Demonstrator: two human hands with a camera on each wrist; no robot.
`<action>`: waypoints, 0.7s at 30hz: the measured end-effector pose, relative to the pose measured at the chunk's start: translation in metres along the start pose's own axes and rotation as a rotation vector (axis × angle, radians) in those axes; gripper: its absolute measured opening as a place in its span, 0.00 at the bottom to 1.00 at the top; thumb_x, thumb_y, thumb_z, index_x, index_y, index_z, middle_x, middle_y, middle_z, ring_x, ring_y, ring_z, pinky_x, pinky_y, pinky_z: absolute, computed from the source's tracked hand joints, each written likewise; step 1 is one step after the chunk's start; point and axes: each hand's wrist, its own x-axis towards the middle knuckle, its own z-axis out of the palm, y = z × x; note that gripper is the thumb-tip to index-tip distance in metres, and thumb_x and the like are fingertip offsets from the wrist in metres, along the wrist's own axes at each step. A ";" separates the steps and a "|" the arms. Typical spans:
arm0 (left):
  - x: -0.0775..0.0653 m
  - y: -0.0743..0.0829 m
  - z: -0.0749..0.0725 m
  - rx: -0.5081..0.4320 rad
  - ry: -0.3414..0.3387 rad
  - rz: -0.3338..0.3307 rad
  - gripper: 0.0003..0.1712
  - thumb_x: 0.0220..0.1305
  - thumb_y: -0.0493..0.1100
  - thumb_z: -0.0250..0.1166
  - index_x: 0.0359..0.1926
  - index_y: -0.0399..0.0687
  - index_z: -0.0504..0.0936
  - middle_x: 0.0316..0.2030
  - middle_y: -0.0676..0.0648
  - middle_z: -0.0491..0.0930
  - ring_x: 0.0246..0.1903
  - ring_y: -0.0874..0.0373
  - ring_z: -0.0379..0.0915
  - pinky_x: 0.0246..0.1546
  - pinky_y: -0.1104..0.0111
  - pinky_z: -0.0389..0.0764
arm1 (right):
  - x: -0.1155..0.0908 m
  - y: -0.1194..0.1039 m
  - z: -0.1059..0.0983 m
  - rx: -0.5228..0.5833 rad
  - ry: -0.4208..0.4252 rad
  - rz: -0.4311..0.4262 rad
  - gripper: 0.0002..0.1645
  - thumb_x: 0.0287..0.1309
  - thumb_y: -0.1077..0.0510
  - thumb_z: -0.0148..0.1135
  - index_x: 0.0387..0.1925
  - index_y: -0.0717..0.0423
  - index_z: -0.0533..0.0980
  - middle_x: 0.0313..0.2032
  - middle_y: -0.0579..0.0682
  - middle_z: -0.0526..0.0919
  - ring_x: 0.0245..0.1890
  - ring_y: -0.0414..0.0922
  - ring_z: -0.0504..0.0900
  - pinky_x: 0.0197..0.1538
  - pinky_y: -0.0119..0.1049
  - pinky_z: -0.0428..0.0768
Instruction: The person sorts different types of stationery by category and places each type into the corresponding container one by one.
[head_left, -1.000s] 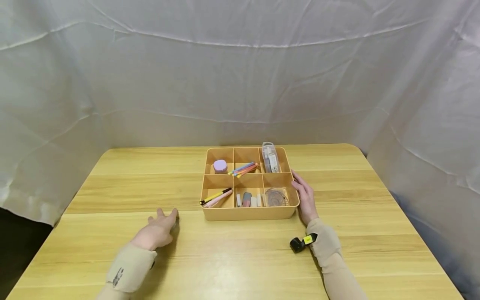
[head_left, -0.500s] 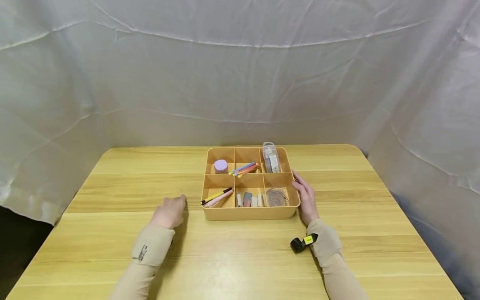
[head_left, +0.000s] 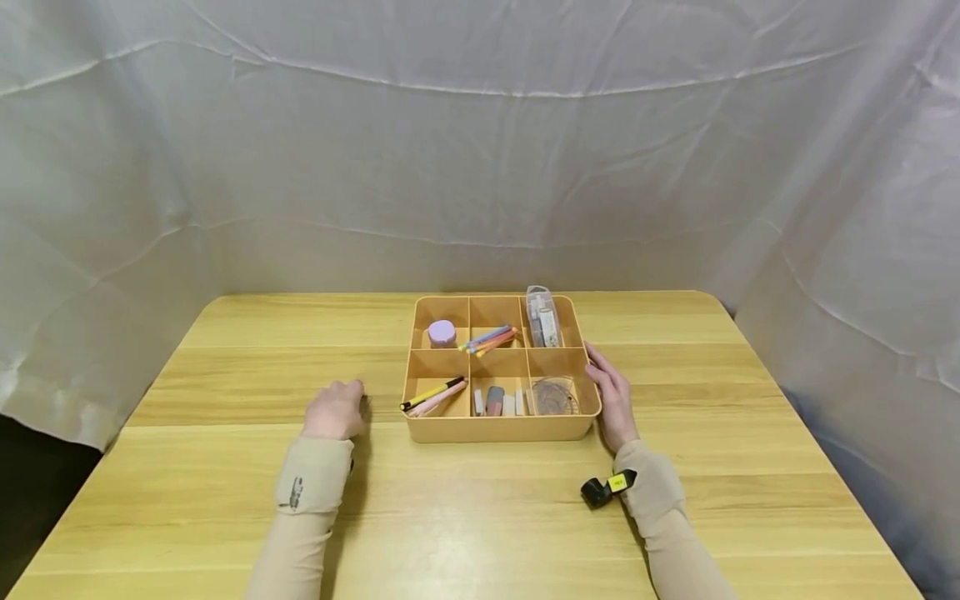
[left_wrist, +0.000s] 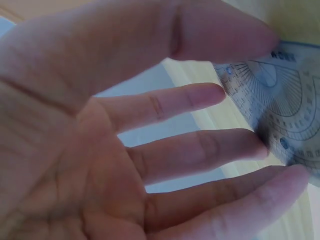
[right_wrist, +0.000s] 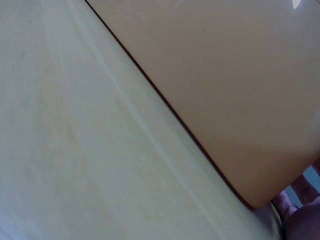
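Observation:
My left hand [head_left: 335, 410] is low over the table, left of the orange-tan organizer box [head_left: 498, 429]. In the left wrist view its thumb and fingertips pinch the edges of a clear protractor [left_wrist: 285, 95] with printed scales. The head view does not show the protractor. At the box's right side, my right hand [head_left: 613, 404] holds the wall, with the thumb at the rim and the fingers along the outside. In the right wrist view only part of that hand shows, beyond the box's corner.
The box's compartments hold a purple-lidded container [head_left: 442, 332], colored sticks [head_left: 491, 340], a clear case [head_left: 543, 318], pens [head_left: 433, 396], erasers [head_left: 495, 401] and a round clear item with fine lines [head_left: 553, 397]. Grey cloth [head_left: 480, 167] hangs behind the wooden table [head_left: 465, 533].
My left hand has moved right and farther from me across the table, its spread fingers drawing in, then shifted slightly left. The right hand and the box have stayed put.

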 end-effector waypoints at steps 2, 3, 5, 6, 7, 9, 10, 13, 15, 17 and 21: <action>0.001 0.000 0.000 0.013 0.005 -0.010 0.18 0.45 0.27 0.69 0.41 0.32 0.79 0.34 0.34 0.81 0.33 0.41 0.79 0.35 0.51 0.85 | 0.000 0.000 0.000 0.001 0.004 -0.003 0.30 0.75 0.58 0.43 0.75 0.57 0.61 0.76 0.55 0.63 0.70 0.42 0.68 0.71 0.36 0.69; 0.001 0.000 0.000 0.019 0.008 -0.013 0.17 0.45 0.28 0.69 0.40 0.33 0.79 0.34 0.34 0.82 0.33 0.41 0.79 0.35 0.51 0.85 | 0.000 0.000 0.000 0.001 0.005 -0.005 0.30 0.75 0.58 0.43 0.75 0.57 0.61 0.76 0.56 0.63 0.69 0.41 0.68 0.71 0.35 0.70; 0.002 0.001 0.000 0.028 0.010 -0.016 0.17 0.45 0.28 0.70 0.40 0.33 0.79 0.34 0.35 0.82 0.33 0.41 0.79 0.35 0.51 0.84 | 0.000 0.000 0.000 -0.001 0.005 -0.005 0.30 0.75 0.58 0.43 0.75 0.57 0.61 0.76 0.55 0.63 0.68 0.39 0.69 0.71 0.35 0.70; 0.002 0.001 0.000 0.031 0.012 -0.016 0.17 0.45 0.28 0.70 0.40 0.33 0.79 0.34 0.35 0.82 0.33 0.41 0.79 0.35 0.51 0.84 | 0.000 0.000 0.000 0.000 0.007 -0.005 0.30 0.75 0.58 0.43 0.75 0.57 0.62 0.76 0.55 0.63 0.68 0.39 0.69 0.71 0.35 0.69; 0.002 0.001 0.000 0.033 0.012 -0.018 0.18 0.45 0.28 0.70 0.40 0.33 0.79 0.34 0.35 0.82 0.33 0.41 0.79 0.35 0.51 0.84 | 0.000 0.000 0.000 -0.001 0.007 -0.006 0.30 0.75 0.58 0.43 0.75 0.57 0.62 0.76 0.55 0.63 0.68 0.39 0.69 0.71 0.35 0.69; 0.001 0.001 0.000 0.036 0.017 -0.017 0.18 0.45 0.29 0.71 0.41 0.33 0.79 0.34 0.34 0.82 0.33 0.40 0.80 0.35 0.50 0.84 | -0.001 0.000 -0.001 -0.001 0.005 -0.003 0.30 0.75 0.58 0.43 0.75 0.56 0.61 0.76 0.55 0.62 0.69 0.40 0.68 0.71 0.35 0.69; 0.001 0.001 0.000 0.035 0.016 -0.017 0.18 0.45 0.29 0.71 0.41 0.32 0.79 0.34 0.34 0.82 0.32 0.40 0.80 0.35 0.51 0.84 | -0.001 0.000 -0.001 0.001 0.003 -0.002 0.30 0.75 0.58 0.43 0.75 0.56 0.61 0.76 0.54 0.62 0.69 0.40 0.68 0.71 0.35 0.70; 0.000 0.002 0.000 0.037 0.020 -0.016 0.18 0.46 0.29 0.71 0.41 0.32 0.79 0.33 0.35 0.82 0.31 0.42 0.79 0.33 0.52 0.84 | -0.001 0.000 -0.001 0.003 -0.005 0.001 0.31 0.75 0.58 0.43 0.76 0.56 0.61 0.76 0.55 0.62 0.71 0.43 0.67 0.70 0.34 0.70; -0.001 0.002 0.000 0.034 0.013 -0.017 0.19 0.46 0.29 0.71 0.42 0.32 0.79 0.33 0.35 0.82 0.31 0.43 0.79 0.33 0.54 0.84 | -0.001 0.001 -0.001 0.000 -0.006 0.003 0.31 0.75 0.58 0.43 0.76 0.56 0.60 0.76 0.55 0.62 0.71 0.44 0.67 0.69 0.33 0.71; -0.002 0.002 0.000 0.036 0.014 -0.015 0.19 0.46 0.29 0.71 0.43 0.32 0.79 0.32 0.36 0.82 0.30 0.44 0.78 0.32 0.55 0.84 | 0.000 0.001 -0.001 -0.002 -0.006 0.003 0.30 0.75 0.58 0.43 0.76 0.56 0.61 0.76 0.54 0.62 0.71 0.44 0.66 0.69 0.32 0.71; -0.002 0.001 0.001 0.048 0.017 -0.010 0.21 0.46 0.29 0.71 0.44 0.33 0.79 0.33 0.35 0.82 0.31 0.43 0.79 0.32 0.55 0.84 | 0.000 0.001 0.000 -0.003 -0.005 -0.002 0.30 0.75 0.58 0.43 0.75 0.57 0.61 0.76 0.55 0.62 0.71 0.43 0.67 0.70 0.33 0.70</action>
